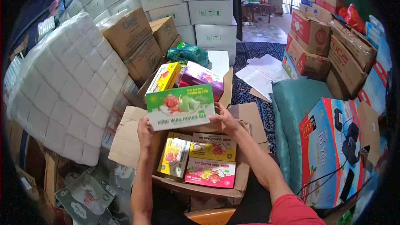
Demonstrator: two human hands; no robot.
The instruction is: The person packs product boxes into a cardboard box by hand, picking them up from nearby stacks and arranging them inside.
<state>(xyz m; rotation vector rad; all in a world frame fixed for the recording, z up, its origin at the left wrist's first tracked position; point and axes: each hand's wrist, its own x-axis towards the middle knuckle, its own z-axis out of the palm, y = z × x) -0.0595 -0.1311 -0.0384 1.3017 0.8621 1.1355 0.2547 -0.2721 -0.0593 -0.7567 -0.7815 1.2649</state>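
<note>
Between my two hands is a green and white cake box [180,107], tilted toward me above an open carton. My left hand [146,132] grips its lower left corner, and my right hand [224,118] grips its right end. Below it, the open cardboard carton [200,186] holds a yellow and white box [175,155], a yellow box [213,146] and a pink box [210,173]. Just beyond the green box, a second carton [227,86] contains a yellow box [164,77] and a purple box [201,76], partly hidden by the green one.
White cartons [206,12] are stacked at the back. A plastic-wrapped pack of white rolls or bundles [66,87] leans on the left. To the right lie a green sack [287,121] and a blue and red carton [329,150] with black devices and cables. Papers [262,73] lie on the floor.
</note>
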